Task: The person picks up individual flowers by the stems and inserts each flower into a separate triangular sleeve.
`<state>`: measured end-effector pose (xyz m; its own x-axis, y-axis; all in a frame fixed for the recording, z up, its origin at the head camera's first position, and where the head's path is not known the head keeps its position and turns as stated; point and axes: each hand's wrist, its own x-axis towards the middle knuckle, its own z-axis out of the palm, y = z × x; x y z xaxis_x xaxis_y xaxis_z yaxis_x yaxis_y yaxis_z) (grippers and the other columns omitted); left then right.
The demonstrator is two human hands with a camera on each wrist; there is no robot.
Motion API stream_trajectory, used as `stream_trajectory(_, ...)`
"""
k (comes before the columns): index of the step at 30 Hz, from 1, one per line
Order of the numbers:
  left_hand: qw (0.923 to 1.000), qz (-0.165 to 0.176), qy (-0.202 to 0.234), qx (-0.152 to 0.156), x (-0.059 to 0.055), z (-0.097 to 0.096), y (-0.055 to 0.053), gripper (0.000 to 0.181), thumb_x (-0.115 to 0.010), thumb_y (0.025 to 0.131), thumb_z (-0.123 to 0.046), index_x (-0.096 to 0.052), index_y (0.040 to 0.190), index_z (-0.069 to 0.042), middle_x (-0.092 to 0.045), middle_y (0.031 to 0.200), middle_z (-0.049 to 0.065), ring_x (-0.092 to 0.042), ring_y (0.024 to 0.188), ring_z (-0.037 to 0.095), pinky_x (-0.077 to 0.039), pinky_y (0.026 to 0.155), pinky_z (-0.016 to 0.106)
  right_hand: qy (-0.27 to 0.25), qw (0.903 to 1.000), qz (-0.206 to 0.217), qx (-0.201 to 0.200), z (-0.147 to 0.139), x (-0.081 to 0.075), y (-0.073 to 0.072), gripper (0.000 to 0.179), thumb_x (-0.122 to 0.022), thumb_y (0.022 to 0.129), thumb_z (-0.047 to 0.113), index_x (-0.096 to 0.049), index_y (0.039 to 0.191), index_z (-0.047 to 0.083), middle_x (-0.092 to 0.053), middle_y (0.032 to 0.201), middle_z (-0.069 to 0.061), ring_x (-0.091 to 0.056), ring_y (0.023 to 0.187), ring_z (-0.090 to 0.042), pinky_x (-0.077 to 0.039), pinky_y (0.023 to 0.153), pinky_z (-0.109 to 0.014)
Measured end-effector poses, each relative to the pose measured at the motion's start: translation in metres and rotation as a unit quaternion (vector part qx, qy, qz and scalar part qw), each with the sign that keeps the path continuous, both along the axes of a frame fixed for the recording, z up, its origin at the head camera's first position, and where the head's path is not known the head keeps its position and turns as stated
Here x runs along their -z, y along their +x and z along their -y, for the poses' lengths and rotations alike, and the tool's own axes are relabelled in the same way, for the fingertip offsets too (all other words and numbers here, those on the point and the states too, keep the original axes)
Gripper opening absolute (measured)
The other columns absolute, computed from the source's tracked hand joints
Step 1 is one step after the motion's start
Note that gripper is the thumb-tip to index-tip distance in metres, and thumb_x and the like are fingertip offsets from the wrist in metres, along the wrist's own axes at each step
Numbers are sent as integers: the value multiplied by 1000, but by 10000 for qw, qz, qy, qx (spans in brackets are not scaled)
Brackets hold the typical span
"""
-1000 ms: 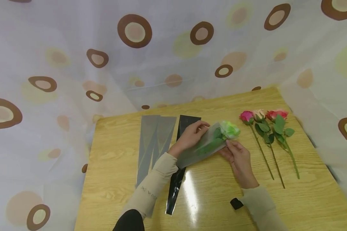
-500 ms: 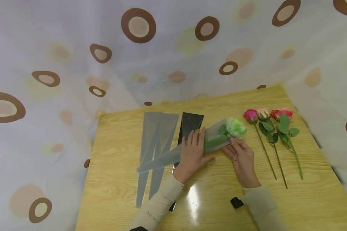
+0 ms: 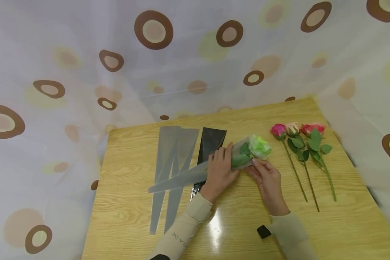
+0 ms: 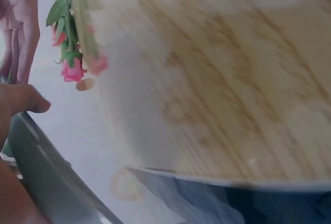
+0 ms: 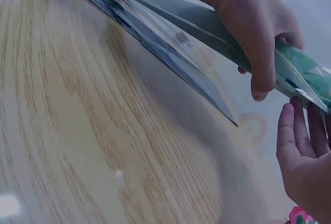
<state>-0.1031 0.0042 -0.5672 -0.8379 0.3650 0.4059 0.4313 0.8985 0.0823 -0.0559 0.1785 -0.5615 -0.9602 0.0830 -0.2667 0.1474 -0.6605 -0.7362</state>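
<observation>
A pale green and white artificial flower (image 3: pixel 260 146) pokes out of a translucent grey tapered flower sleeve (image 3: pixel 182 180); its leaves show through the film. My left hand (image 3: pixel 221 171) grips the sleeve around its middle, thumb on the near side in the right wrist view. My right hand (image 3: pixel 268 184) pinches the sleeve's open edge just below the bloom, and its fingers (image 5: pixel 302 131) lie under the sleeve. The narrow end of the sleeve points left, above two flat grey sleeves (image 3: pixel 164 155). Beneath my left hand and the held sleeve lies a black sleeve (image 3: pixel 212 141).
Three artificial roses, one magenta (image 3: pixel 278 130), one cream (image 3: pixel 292 128) and one coral red (image 3: pixel 313 129), lie on the right of the wooden table (image 3: pixel 123 216). A patterned curtain (image 3: pixel 182 65) rises behind the table. A small black object (image 3: pixel 264 232) sits by my right cuff.
My left hand has moved from the sleeve's upper edge down to its middle and now wraps around it. The sleeve's tail has come into view at the left. My right hand stays by the bloom.
</observation>
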Motion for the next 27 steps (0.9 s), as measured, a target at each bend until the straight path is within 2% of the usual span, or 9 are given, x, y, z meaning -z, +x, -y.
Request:
stream_trajectory(6,9995,-127,146,269,2,3,0,79,-83,87,-44,-50,152,-13,-65,118,2,-66,98,17,-51,79,35,183,9985,-82,-500,-12,-1,4,13,-61,107,15,-74,109,11,-75,110,3,-76,104,-10,-59,98,-27)
stream_trajectory(12,9992,-49,135,384,2,7,1,82,-84,86,-46,-49,153,-14,-65,119,2,-65,100,15,-48,77,34,132,9931,-379,-1098,-32,3,11,26,-51,112,23,-69,126,11,-77,121,-2,-75,115,-14,-57,103,-29)
stream_trajectory(14,9991,-15,140,412,2,7,2,81,-84,87,-46,-48,153,-15,-65,119,1,-65,100,15,-48,76,33,292,9937,-479,-974,-40,4,13,30,-48,113,26,-66,129,9,-77,120,-3,-76,113,-16,-58,100,-29)
stream_trajectory(17,9988,35,189,452,2,7,2,79,-83,89,-45,-48,154,-15,-65,119,1,-65,99,15,-48,76,33,981,9934,-511,-310,-51,2,15,33,-51,112,27,-64,132,5,-77,118,-1,-78,107,-14,-61,94,-27)
stream_trajectory(19,9986,58,224,473,2,7,3,79,-83,89,-45,-49,153,-15,-65,119,1,-65,99,15,-48,76,33,1749,9829,-535,212,-56,-1,13,34,-56,110,24,-64,135,3,-77,119,1,-76,104,-11,-61,89,-23)
stream_trajectory(21,9987,81,217,452,2,7,3,80,-83,88,-46,-49,154,-15,-65,119,1,-65,99,15,-47,77,33,2467,9655,-643,529,-58,-7,9,36,-60,108,20,-64,138,0,-76,122,3,-73,107,-10,-59,88,-19)
stream_trajectory(22,9988,93,213,438,1,7,3,80,-83,89,-46,-49,154,-15,-65,120,1,-65,99,15,-47,77,33,2875,9532,-714,607,-58,-10,7,37,-61,108,18,-64,139,-1,-75,124,4,-72,109,-9,-59,88,-18)
stream_trajectory(25,9987,169,213,423,-1,7,4,81,-83,89,-47,-48,154,-15,-64,120,1,-65,99,15,-48,77,33,3565,9276,-959,574,-56,-19,2,37,-63,106,12,-65,139,-4,-73,126,9,-69,110,-6,-56,87,-14)
stream_trajectory(27,9987,185,214,417,-2,7,5,81,-83,89,-47,-47,154,-15,-64,121,1,-65,100,15,-48,77,33,3792,9192,-953,462,-53,-21,0,37,-63,106,9,-64,141,-3,-72,124,15,-68,107,-1,-55,86,-12)
